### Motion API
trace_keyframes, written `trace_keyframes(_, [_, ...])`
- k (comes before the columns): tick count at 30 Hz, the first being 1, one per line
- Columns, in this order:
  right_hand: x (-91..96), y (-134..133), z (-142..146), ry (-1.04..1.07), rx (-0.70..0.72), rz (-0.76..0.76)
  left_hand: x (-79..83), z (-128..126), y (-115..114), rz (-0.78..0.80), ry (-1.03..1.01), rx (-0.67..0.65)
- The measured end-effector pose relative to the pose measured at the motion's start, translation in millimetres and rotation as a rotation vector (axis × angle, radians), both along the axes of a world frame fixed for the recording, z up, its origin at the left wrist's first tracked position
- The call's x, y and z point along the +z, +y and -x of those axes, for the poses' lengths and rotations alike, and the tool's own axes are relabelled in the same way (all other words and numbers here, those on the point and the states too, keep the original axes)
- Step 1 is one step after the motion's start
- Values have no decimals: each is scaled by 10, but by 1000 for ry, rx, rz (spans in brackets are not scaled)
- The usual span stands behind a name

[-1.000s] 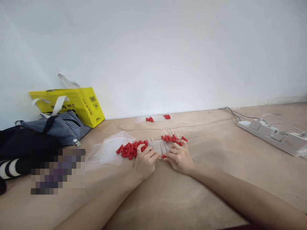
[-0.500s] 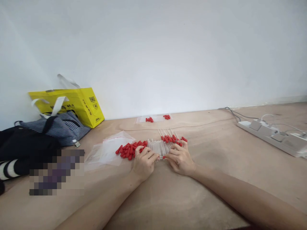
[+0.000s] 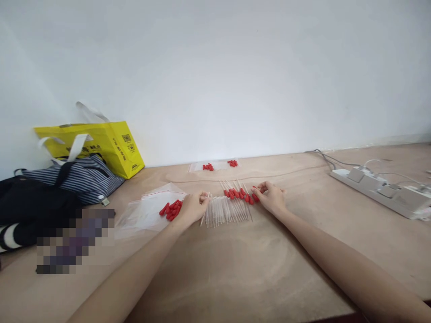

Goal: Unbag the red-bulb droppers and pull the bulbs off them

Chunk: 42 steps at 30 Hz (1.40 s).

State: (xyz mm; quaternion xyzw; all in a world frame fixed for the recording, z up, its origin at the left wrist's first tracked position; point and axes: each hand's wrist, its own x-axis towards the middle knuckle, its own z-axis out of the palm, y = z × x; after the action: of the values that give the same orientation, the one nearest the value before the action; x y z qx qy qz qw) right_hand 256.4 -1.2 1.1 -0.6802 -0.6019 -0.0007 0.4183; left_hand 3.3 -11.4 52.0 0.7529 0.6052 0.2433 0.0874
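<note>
My left hand (image 3: 192, 207) is closed in a pinch at the left end of a row of thin clear tubes (image 3: 227, 211), its fingertips on the upper end of one tube. Partly behind that hand lies a pile of red rubber bulbs (image 3: 171, 209). My right hand (image 3: 272, 197) pinches the red bulb of a dropper (image 3: 255, 194); its tube is hard to make out. That dropper is at the right end of several red-bulbed droppers (image 3: 236, 193), whose thin stems point toward the wall, just beyond the clear tubes.
Clear zip bags (image 3: 156, 206) lie left of the bulbs. Another bag (image 3: 220, 166) with small red bulbs lies by the wall. A yellow bag (image 3: 126, 152), a striped bag (image 3: 94, 179) and dark cloth (image 3: 37, 197) are at left, a white power strip (image 3: 380, 190) at right.
My hands have parted from a tube and red bulb held together near the row's front. The right moved up and right to the droppers, the left up and left to the tubes.
</note>
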Motion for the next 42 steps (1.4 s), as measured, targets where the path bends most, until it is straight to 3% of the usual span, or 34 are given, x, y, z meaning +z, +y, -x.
trace_keyframes(7, [-35,36,49,-159,24,-23,-76,-108,174,-29,102,64])
trace_keyframes(14, [-32,37,45,-225,35,-22,-123,-118,106,-141,109,32])
trace_keyframes(16, [-6,18,17,-221,39,-41,-154,-78,16,-211,95,-9])
trace_keyframes(20, [56,-87,-40,-323,144,-41,-256,80,-225,-488,102,-220])
trace_keyframes(22, [72,-143,-50,-392,178,-13,-302,157,-325,-538,114,-277])
trace_keyframes(32, [63,-183,42,-414,140,66,-336,187,-363,-515,108,-280])
trace_keyframes(42, [113,-208,106,-184,-15,-13,-339,199,-370,-513,144,-265])
